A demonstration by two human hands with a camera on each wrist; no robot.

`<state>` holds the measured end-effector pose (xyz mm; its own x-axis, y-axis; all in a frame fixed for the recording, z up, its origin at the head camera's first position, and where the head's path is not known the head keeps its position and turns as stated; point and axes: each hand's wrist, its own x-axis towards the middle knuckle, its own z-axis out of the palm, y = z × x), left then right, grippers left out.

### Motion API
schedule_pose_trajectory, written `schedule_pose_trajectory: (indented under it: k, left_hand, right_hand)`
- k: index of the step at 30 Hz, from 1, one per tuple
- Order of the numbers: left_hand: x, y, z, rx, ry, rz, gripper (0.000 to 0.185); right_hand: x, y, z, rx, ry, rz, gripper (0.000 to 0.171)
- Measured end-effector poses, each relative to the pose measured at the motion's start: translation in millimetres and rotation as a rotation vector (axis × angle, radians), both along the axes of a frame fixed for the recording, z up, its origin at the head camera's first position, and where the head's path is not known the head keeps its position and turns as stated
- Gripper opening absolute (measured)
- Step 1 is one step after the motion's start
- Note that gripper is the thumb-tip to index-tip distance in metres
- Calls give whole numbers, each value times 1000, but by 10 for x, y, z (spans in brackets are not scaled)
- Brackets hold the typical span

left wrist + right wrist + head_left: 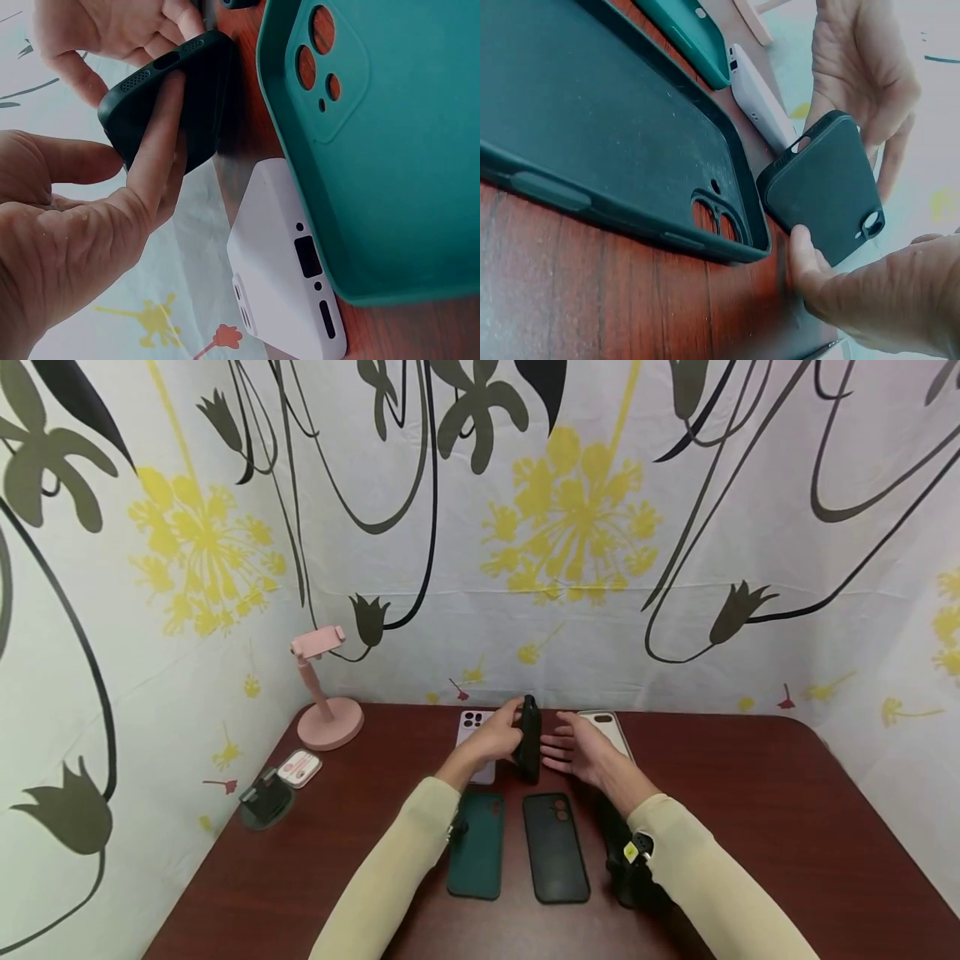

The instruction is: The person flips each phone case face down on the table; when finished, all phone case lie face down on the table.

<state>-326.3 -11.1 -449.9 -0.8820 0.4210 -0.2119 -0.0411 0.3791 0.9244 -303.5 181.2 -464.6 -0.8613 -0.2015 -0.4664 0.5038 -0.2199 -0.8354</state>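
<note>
My left hand grips a black phone case and holds it upright on edge above the middle of the dark red table. In the left wrist view its index finger lies across the case. To the right of the case, my right hand has its fingers spread and fairly straight. Its thumb touches the case's lower edge.
A green case and another black case lie flat nearer me. Behind my hands lie a pale phone and a white-cased phone. At the left are a pink phone stand, a small black holder and a white-pink box.
</note>
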Motion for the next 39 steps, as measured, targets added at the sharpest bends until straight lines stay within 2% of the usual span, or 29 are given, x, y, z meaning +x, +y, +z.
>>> schedule_pose_trajectory:
  k: [10,17,24,32,39]
  left_hand:
    - [-3,-23,-2,-3,13,-2,80]
    - [-9,-59,-28,1,18,8,81]
    - [11,-98,-29,3,52,-8,76]
    - [31,-116,-29,20,61,-4,72]
    - [38,-130,-14,-5,54,12,72]
  right_hand:
    - [8,-60,-26,93,53,7,75]
    - [-7,-86,-30,119,22,10,73]
    - [-29,-101,-58,191,41,0,75]
    - [-28,-111,-67,215,58,14,72]
    - [3,-145,-64,193,54,-61,66]
